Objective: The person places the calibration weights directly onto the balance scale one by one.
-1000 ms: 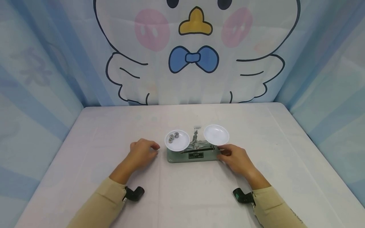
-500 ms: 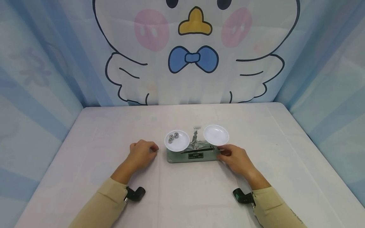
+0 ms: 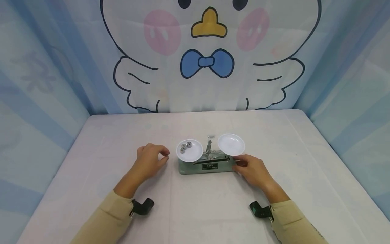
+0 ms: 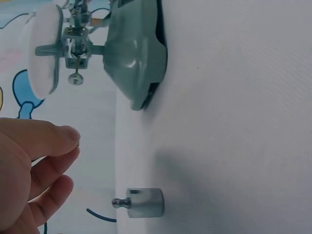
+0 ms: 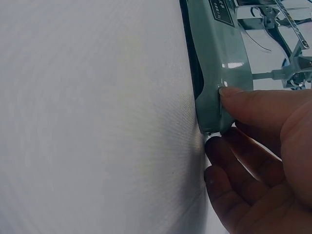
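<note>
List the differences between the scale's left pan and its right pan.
The left pan carries three small metal weights; the right pan is bare.
In the head view, the left pan sits lower and the right pan higher.
The left hand is beside the left pan, apart from it; the right hand grips the base just below the right pan.
Both pans are white, round and shallow.

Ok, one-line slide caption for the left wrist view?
Left hand hovering near a silver weight standing on the white table, green scale nearby.
</note>
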The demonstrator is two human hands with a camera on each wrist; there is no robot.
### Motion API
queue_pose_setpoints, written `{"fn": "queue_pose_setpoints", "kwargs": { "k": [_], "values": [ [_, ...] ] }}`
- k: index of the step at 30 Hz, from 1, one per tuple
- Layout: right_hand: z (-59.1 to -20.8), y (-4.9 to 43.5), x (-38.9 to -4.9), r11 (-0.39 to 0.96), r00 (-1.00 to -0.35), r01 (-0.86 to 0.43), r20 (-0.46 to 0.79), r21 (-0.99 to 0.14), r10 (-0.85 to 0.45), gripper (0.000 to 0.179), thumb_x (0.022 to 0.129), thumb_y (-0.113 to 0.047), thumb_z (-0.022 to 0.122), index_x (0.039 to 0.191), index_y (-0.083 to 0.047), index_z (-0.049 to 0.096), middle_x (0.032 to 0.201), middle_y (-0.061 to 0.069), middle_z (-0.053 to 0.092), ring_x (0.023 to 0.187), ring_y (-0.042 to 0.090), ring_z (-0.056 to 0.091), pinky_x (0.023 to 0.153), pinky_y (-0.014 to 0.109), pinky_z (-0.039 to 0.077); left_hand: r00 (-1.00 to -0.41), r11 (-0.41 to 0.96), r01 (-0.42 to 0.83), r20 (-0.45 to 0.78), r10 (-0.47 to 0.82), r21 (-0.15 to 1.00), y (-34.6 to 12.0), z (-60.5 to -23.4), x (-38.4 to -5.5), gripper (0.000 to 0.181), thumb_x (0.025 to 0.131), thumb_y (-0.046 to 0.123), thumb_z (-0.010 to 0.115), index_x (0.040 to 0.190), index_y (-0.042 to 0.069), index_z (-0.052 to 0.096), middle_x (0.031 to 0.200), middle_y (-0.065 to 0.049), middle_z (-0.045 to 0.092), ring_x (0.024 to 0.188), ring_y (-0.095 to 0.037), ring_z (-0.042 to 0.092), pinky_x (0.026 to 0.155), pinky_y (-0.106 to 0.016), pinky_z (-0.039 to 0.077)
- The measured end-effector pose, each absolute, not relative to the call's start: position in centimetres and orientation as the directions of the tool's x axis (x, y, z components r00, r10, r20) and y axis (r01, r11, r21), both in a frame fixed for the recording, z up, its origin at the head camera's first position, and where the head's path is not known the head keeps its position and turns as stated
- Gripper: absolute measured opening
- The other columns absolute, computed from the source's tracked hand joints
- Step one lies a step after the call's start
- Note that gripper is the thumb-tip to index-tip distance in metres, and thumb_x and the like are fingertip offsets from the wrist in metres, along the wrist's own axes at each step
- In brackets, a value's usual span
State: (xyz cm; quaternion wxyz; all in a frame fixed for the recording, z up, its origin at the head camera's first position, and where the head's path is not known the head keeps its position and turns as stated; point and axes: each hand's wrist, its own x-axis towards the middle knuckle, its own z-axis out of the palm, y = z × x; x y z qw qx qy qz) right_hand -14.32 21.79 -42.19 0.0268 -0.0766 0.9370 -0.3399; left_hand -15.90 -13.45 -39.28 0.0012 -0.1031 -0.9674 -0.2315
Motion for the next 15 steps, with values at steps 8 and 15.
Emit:
{"fn": "queue_pose_setpoints", "kwargs": {
  "k": [8, 15],
  "values": [
    [-42.2, 21.8, -14.3, 0.758, -0.987, -0.123, 0.000, -0.641, -0.160, 0.040, 0.090, -0.014, 0.073, 0.126, 0.002, 0.065, 0.118, 0.021, 0.068, 0.106, 0.037, 0.067, 0.089, 0.052, 0.053, -0.970, 0.860, 0.243, 0.106, 0.219, 0.449, -13.0, -37.2, -15.4, 0.018, 0.093, 0.014, 0.072, 0.109, 0.009, 0.075, 0.106, -0.004, 0.073, 0.113, -0.031, 0.055, 0.103, -0.060, 0.030],
    [-42.2, 21.8, -14.3, 0.757, -0.987, -0.121, -0.002, -0.643, -0.160, 0.041, 0.090, -0.014, 0.073, 0.126, 0.002, 0.064, 0.118, 0.021, 0.068, 0.107, 0.037, 0.066, 0.089, 0.052, 0.053, -0.964, 0.847, 0.267, 0.121, 0.239, 0.460, -12.6, -36.3, -15.2, 0.018, 0.093, 0.013, 0.071, 0.111, 0.010, 0.075, 0.109, -0.004, 0.072, 0.115, -0.030, 0.055, 0.103, -0.060, 0.030]
  ]
}}
